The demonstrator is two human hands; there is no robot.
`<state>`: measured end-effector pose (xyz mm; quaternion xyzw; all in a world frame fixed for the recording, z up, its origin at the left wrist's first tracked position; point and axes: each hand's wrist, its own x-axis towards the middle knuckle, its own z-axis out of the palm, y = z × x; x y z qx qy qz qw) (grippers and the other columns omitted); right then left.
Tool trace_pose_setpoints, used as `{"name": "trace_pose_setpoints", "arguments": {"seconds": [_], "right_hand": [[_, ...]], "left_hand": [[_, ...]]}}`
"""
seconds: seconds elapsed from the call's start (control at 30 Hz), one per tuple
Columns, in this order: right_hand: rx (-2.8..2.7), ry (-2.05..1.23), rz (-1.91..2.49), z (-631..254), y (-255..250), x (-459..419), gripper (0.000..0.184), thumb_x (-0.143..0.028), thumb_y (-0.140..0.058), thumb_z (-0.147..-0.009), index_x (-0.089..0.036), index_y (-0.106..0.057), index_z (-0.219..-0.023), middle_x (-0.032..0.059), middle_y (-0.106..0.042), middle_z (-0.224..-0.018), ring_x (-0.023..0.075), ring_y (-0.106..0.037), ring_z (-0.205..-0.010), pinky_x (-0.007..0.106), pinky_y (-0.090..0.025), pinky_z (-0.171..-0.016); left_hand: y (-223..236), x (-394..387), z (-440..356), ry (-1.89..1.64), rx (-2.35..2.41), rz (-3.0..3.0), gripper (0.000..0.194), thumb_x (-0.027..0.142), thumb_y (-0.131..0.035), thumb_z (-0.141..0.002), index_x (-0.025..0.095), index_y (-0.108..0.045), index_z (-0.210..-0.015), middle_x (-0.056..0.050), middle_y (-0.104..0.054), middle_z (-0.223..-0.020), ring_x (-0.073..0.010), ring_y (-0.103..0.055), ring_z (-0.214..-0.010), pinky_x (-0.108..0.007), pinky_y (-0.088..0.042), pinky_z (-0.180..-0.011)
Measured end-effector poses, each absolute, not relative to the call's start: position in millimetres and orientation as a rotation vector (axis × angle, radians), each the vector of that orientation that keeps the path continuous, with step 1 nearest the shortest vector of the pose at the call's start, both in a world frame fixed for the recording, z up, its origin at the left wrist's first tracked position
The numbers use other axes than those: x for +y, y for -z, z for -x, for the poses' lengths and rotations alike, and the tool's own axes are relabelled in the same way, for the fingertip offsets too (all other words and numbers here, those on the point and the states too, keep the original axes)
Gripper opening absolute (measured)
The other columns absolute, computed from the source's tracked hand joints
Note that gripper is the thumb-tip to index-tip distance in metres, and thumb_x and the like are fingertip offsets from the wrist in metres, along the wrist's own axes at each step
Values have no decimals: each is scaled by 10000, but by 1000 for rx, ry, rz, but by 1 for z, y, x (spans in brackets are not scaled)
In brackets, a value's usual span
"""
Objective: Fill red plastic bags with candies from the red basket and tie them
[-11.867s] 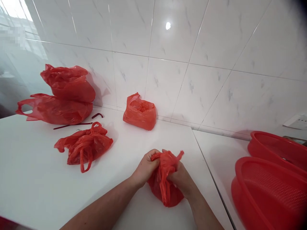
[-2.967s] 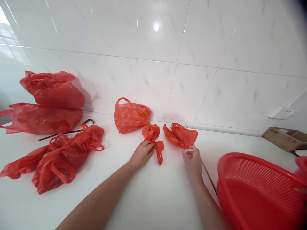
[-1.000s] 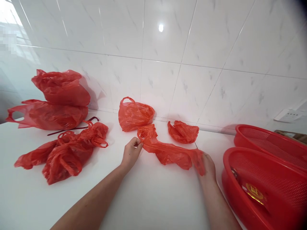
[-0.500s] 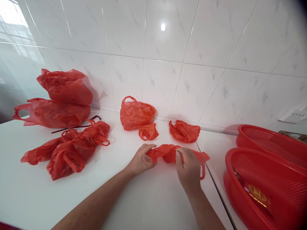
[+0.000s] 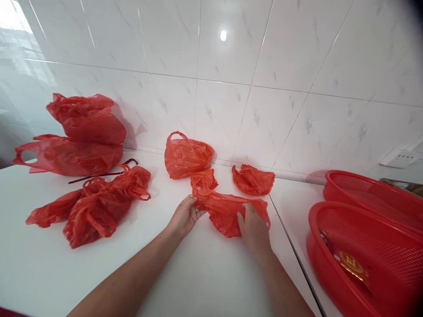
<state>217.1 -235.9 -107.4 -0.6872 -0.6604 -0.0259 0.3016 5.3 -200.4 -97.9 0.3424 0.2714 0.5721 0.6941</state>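
In the head view, a loose red plastic bag (image 5: 226, 215) is being held out sideways over a white tabletop (image 5: 198, 277), just below the centre of the frame. Its left end is being pinched between the thumb and fingers of the left hand (image 5: 183, 216). Its front is being touched by the bent fingers of the right hand (image 5: 256, 231); whether the plastic is being gripped there cannot be told. Behind its left end, a small crumpled bag (image 5: 204, 178) is being partly overlapped. At mid-frame, a handled bag (image 5: 188, 159) is being backed by the tiled wall (image 5: 224, 110), with a creased bag (image 5: 254, 181) being seen to its right. At left, a bulging bag (image 5: 88, 119) is being supported by a lower bag (image 5: 77, 156), while a heap of bags (image 5: 95, 215) is being shown in front. At lower right, a gold-marked packet (image 5: 352, 264) is being held by a red basket (image 5: 313, 220).
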Motion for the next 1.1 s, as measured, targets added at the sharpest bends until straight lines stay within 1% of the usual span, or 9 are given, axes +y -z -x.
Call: {"name": "trace_pose_setpoints", "arguments": {"seconds": [0.1, 0.2, 0.27, 0.37, 0.53, 0.73, 0.9, 1.0, 1.1], "right_hand": [[-1718, 270, 1839, -223, 114, -234, 368, -238, -471, -825, -207, -469, -1192, 97, -614, -930, 185, -583, -645, 271, -338, -457], [-1779, 361, 1768, -220, 112, -235, 372, -184, -474, -811, -232, -507, -1179, 86, -602, -940, 191, -586, -705, 282, -389, -501], [-1866, 396, 1628, -212, 107, -236, 401, -115, -447, -802, -225, -518, -1181, 102, -578, -1075, 220, -580, -897, 321, -454, -660], [-2039, 394, 1496, -201, 102, -237, 515, -16, -444, -727, -199, -505, -1205, 110, -549, -1198, 258, -483, -1117, 389, -401, -879], [-2067, 247, 1712, -209, 100, -236, 178, -55, -493, -711, -208, -554, -779, 22, -609, -699, 206, -524, -720, 340, -373, -689], [-1744, 310, 1695, -220, 94, -237, 155, -59, -462, -720, -207, -491, -759, 22, -566, -709, 194, -492, -710, 295, -355, -641], [-1759, 234, 1503, -213, 94, -239, 196, -28, -432, -724, -207, -483, -785, 23, -550, -744, 186, -483, -725, 296, -393, -659], [-1808, 210, 1353, -210, 94, -240, 217, -6, -403, -745, -206, -484, -767, 33, -560, -773, 192, -504, -783, 314, -420, -706], [-1848, 186, 1231, -211, 91, -243, 262, 28, -382, -724, -208, -486, -765, 39, -588, -851, 197, -517, -895, 349, -427, -822]], "left_hand": [[97, -195, 2, -1303, 627, -732, 160, 140, -547, -724, 180, -527, -878, -37, -641, -938, -149, -629, -859, -335, -508, -846], [95, -198, -1, -1258, 587, -768, 342, 27, -515, -630, 184, -531, -934, -16, -633, -900, -128, -625, -807, -326, -508, -836], [94, -204, -6, -1214, 544, -819, 384, -6, -487, -590, 184, -527, -922, -8, -622, -889, -128, -616, -818, -340, -496, -856], [92, -212, -12, -1148, 500, -870, 375, -13, -458, -563, 190, -510, -874, 9, -596, -832, -124, -597, -798, -339, -488, -844], [85, -204, -1, -1238, 473, -827, 380, 13, -461, -557, 201, -514, -884, 21, -545, -765, -99, -545, -687, -261, -478, -704], [73, -189, 26, -1387, 783, -935, 249, 251, -519, -702, 176, -525, -939, -50, -581, -880, -174, -574, -773, -334, -480, -711], [38, -213, 14, -1838, 1413, -1721, 390, 288, -647, -702, 215, -540, -1071, -92, -528, -1194, -274, -455, -1160, -435, -376, -955], [27, -224, -4, -1479, 1145, -2295, 368, 272, -649, -723, 245, -588, -1085, -85, -552, -1220, -276, -466, -1165, -406, -364, -963], [39, -220, -16, -1124, 1062, -2289, 383, 275, -682, -671, 254, -627, -1050, -72, -643, -1063, -281, -561, -1010, -347, -425, -812]]}}
